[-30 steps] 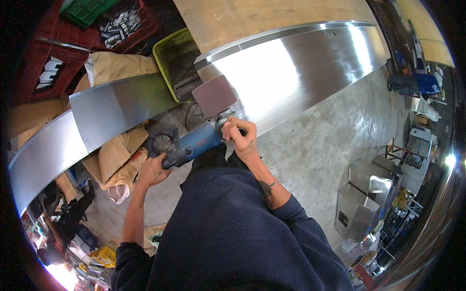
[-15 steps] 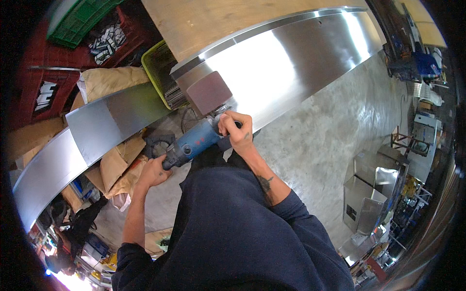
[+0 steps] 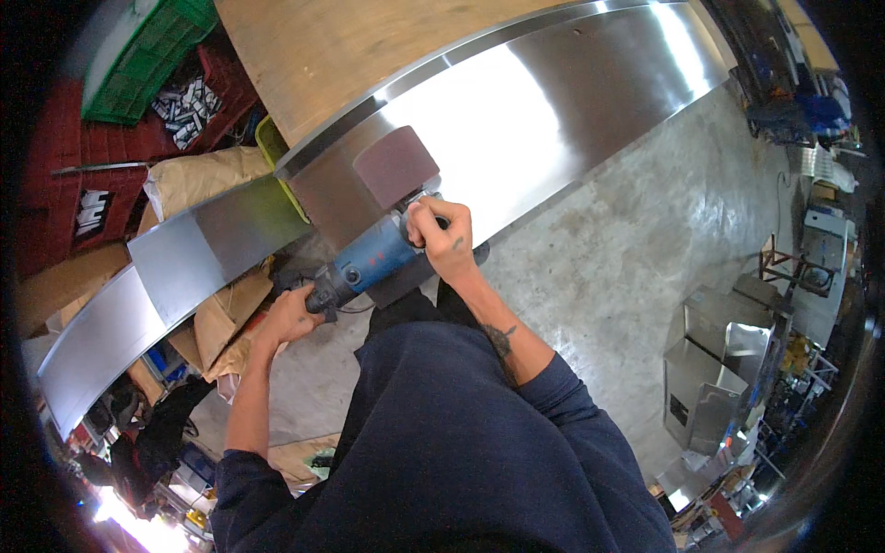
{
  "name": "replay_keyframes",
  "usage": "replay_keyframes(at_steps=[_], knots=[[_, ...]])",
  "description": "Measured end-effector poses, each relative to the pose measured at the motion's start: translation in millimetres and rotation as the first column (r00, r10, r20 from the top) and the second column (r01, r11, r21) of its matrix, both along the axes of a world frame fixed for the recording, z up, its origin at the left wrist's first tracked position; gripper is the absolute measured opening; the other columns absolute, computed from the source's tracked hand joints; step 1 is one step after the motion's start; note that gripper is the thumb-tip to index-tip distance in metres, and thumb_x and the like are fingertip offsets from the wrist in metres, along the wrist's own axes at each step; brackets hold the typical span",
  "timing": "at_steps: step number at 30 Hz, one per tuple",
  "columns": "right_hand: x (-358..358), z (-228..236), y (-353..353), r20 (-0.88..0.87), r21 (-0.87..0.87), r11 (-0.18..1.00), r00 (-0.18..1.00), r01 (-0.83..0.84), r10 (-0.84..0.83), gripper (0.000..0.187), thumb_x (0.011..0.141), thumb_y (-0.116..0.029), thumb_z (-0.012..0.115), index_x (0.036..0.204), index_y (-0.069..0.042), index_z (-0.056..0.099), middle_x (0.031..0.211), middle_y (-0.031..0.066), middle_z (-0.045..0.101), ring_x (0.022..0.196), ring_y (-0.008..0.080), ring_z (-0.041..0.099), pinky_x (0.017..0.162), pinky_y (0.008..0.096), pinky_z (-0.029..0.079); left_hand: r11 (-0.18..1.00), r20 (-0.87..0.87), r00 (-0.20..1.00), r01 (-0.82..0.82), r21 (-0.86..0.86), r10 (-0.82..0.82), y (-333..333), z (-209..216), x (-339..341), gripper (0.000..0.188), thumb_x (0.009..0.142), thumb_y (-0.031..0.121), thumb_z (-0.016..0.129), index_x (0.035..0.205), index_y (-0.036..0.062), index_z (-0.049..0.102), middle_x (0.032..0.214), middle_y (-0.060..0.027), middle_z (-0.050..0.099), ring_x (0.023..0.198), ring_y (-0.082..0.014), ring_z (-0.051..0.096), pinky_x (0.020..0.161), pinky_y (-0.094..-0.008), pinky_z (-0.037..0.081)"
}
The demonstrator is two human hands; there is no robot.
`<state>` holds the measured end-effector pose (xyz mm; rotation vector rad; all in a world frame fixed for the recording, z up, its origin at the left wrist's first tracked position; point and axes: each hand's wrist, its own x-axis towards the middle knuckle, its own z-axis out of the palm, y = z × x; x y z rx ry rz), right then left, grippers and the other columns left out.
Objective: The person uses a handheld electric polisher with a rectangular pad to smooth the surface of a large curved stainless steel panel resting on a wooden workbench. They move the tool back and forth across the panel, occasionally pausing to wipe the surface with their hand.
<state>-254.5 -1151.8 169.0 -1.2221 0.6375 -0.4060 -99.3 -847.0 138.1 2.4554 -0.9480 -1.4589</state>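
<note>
With both hands I hold a blue handheld drum sander [image 3: 376, 258] at an angle in front of me. My right hand [image 3: 446, 238] is closed around its front handle, close to the drum. My left hand [image 3: 290, 315] wraps the dark rear end of the tool. The wide brownish-red abrasive drum [image 3: 397, 167] lies over the left part of a long shiny metal sheet [image 3: 590, 106]; it looks to be touching the surface. A raised metal lip [image 3: 479, 53] runs along the sheet's far side.
A wooden board [image 3: 341, 55] lies beyond the lip. At left are red crates [image 3: 101, 152], a green crate [image 3: 157, 69], a yellow-green bin [image 3: 267, 143], brown paper [image 3: 203, 175] and another curved metal sheet [image 3: 101, 336]. Metal boxes [image 3: 705, 369] stand on the concrete floor at right.
The drum has moved rightward along the metal sheet, away from its left end. My view has shifted slightly, and both hands keep their hold on the tool.
</note>
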Motion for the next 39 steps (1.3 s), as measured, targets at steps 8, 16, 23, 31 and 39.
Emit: replay_keyframes(at_steps=[8,16,23,31,39], knots=[[-20,-8,-64,0.01,-0.048,0.999,1.0,0.002,-0.001,0.039,0.1,-0.016,0.056,0.064,0.0,0.053,0.061,0.0034,0.054,0.057,0.01,0.047,0.054,0.0296,0.036,1.0,-0.028,0.999,-0.024,-0.005,0.024,-75,15,-22,0.056,0.076,0.018,0.074,0.128,-0.0002,0.066,0.106,-0.0311,0.073,0.103,-0.0468,0.07,0.093,-0.0501,0.052],[-39,-12,-130,0.01,-0.043,0.998,0.999,0.038,-0.038,0.041,0.095,-0.023,0.059,0.061,0.0,0.055,0.055,0.0033,0.054,0.054,0.0112,0.051,0.053,0.0312,0.039,0.999,-0.054,0.997,-0.048,0.002,0.048,-151,28,-45,0.053,0.076,0.016,0.073,0.126,0.0013,0.065,0.103,-0.0261,0.074,0.101,-0.0405,0.071,0.09,-0.0461,0.053],[-56,-20,-189,0.075,-0.072,0.993,0.994,0.09,-0.085,0.04,0.094,-0.022,0.06,0.062,0.002,0.056,0.055,0.0043,0.055,0.053,0.0116,0.051,0.052,0.0309,0.04,0.999,-0.059,0.998,-0.018,-0.042,0.015,-203,11,-60,0.052,0.077,0.019,0.075,0.125,0.0008,0.065,0.102,-0.0254,0.074,0.1,-0.0403,0.072,0.091,-0.0457,0.053],[-80,-19,-262,0.07,0.03,0.995,0.993,0.097,-0.098,0.038,0.097,-0.015,0.058,0.061,0.0,0.053,0.059,0.005,0.052,0.056,0.0128,0.048,0.056,0.0309,0.038,0.996,-0.068,0.998,-0.013,-0.091,0.007,-282,16,-83,0.055,0.075,0.019,0.074,0.126,-0.0012,0.065,0.1,-0.0288,0.073,0.1,-0.0443,0.071,0.09,-0.0483,0.052],[-97,-15,-339,0.081,0.009,0.997,0.994,0.071,-0.072,0.038,0.097,-0.013,0.057,0.061,0.0,0.051,0.06,0.0041,0.052,0.056,0.012,0.047,0.055,0.0306,0.038,0.995,-0.074,0.997,-0.018,-0.103,0.01,-352,10,-100,0.052,0.075,0.018,0.075,0.122,-0.0013,0.065,0.099,-0.0292,0.072,0.097,-0.0451,0.071,0.089,-0.0479,0.052]])
